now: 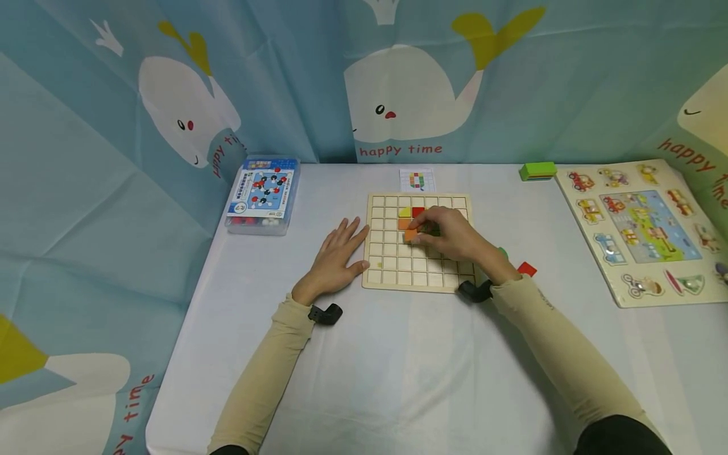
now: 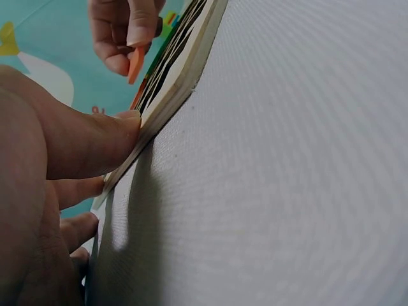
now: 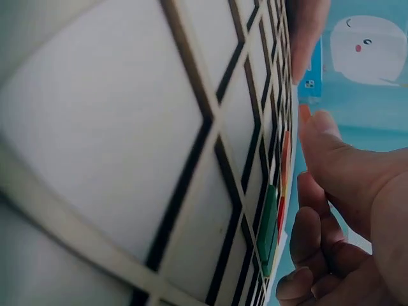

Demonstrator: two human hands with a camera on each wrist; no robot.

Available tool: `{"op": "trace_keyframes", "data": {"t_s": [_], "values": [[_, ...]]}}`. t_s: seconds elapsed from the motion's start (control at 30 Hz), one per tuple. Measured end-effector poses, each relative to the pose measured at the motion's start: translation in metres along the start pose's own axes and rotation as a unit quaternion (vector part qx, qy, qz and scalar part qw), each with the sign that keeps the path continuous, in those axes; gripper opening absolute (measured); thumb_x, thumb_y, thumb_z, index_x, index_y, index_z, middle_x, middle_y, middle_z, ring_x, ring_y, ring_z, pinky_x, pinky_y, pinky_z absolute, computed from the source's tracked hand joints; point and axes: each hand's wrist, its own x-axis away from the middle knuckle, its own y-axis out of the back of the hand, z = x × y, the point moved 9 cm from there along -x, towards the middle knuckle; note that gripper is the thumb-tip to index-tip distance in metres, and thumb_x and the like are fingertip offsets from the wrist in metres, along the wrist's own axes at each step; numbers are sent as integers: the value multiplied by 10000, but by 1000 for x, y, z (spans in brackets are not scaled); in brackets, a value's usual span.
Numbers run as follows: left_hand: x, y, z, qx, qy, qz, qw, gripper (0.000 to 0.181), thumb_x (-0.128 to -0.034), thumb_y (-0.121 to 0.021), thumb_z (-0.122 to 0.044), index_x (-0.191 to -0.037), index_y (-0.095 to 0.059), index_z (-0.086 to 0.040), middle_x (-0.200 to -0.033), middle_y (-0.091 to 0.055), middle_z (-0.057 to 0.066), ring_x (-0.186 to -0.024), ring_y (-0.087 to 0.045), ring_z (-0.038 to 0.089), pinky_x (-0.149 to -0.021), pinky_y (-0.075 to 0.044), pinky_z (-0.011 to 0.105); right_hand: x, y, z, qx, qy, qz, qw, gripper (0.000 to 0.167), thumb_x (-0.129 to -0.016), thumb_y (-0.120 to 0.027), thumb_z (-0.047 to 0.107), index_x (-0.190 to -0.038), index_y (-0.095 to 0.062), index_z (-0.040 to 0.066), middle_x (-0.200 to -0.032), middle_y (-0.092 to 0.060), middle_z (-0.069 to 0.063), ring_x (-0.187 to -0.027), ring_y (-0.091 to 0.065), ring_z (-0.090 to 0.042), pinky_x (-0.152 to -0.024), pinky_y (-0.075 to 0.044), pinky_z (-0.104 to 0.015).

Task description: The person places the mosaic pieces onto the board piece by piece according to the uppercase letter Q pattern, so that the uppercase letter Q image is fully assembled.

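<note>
– Where do we see the orange tile?
– Over the grid board, near its middle, jutting out past the fingertips of the right hand.
– Are those fingers clamped?
– Yes, we see thumb and fingers pinching the tile; whether it touches the board, we cannot tell.
– And the left hand?
– Fingers apart, beside the board's left edge, the thumb touching it.

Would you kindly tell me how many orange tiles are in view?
2: one orange tile lies on the grid board; a second orange tile is pinched in the right hand, which may hide others.
</note>
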Motion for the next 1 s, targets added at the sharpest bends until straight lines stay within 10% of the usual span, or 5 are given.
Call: {"op": "trace_keyframes", "data": {"t_s": [1.0], "values": [[0,-1,-1,-76,-8,28,10000,761,-1060,-604,-349,-1694,-265,-99,-1797,-105,129,-1674,17,330,-1348,-13,534,-7,-2,4,679,82,84,9976,163,-931,-830,140,-1041,-794,25,-952,-786,-104,-925,-680,-303,-1014,-473,-528]]}}
